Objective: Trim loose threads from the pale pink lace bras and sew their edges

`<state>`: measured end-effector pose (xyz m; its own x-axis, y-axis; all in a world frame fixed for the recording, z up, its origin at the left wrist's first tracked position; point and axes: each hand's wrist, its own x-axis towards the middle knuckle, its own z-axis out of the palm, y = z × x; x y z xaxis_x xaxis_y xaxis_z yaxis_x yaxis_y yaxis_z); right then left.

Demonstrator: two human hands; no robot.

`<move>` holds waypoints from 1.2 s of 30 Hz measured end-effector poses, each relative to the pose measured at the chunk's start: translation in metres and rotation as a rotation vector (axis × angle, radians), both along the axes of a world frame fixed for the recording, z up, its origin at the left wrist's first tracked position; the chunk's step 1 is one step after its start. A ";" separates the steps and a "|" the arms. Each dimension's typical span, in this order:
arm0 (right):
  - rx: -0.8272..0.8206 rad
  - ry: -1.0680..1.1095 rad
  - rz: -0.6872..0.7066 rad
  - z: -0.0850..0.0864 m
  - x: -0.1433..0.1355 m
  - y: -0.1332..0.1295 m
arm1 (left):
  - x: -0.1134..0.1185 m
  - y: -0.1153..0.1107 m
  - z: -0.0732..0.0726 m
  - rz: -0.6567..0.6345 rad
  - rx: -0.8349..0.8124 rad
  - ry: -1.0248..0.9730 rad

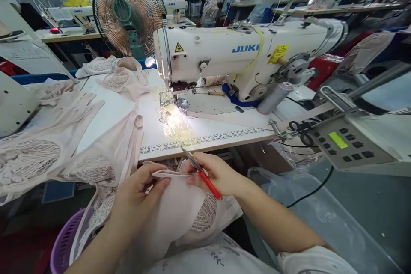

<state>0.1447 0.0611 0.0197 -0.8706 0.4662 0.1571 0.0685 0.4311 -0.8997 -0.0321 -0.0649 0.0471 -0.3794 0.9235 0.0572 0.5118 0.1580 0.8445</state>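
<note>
My left hand (141, 190) pinches the folded edge of a pale pink lace-trimmed garment (176, 205) between thumb and fingers. The cloth hangs over my lap, just in front of the table edge. In my right hand (218, 173) are red-handled thread snips (208, 183), their metal tip pointing up and left, toward the table. Fingers of that hand also touch the garment's edge. Whether the blades are apart is too small to tell. Beyond both hands stands a white sewing machine (212, 53), its lamp lighting the needle area.
More pink lace garments (93, 154) are spread across the table's left side. A printed ruler (205, 139) runs along its front edge. A purple basket (62, 239) is below left, a control box (349, 141) at right. A fan (128, 13) and people are behind.
</note>
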 end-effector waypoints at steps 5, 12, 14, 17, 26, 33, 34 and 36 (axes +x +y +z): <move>-0.032 -0.008 -0.204 -0.017 0.016 -0.007 | -0.003 0.002 -0.014 0.009 -0.053 0.157; -0.055 0.031 -0.291 -0.029 0.022 -0.009 | -0.008 0.003 -0.021 -0.202 0.059 0.425; -0.072 0.032 -0.288 -0.031 0.023 -0.008 | -0.009 0.003 -0.018 -0.248 0.049 0.476; -0.109 0.023 -0.291 -0.033 0.024 -0.008 | -0.011 0.004 -0.012 -0.280 0.059 0.464; -0.210 0.110 -0.227 -0.037 0.026 -0.006 | -0.010 0.014 0.004 -0.220 -0.256 -0.130; -0.293 0.218 -0.240 -0.040 0.020 -0.008 | -0.016 0.011 -0.004 -0.064 -0.150 -0.018; -0.294 0.219 -0.251 -0.039 0.018 -0.008 | -0.019 0.009 -0.006 -0.059 -0.127 0.040; -0.292 0.205 -0.262 -0.035 0.017 -0.009 | -0.021 0.007 -0.009 -0.085 -0.040 0.230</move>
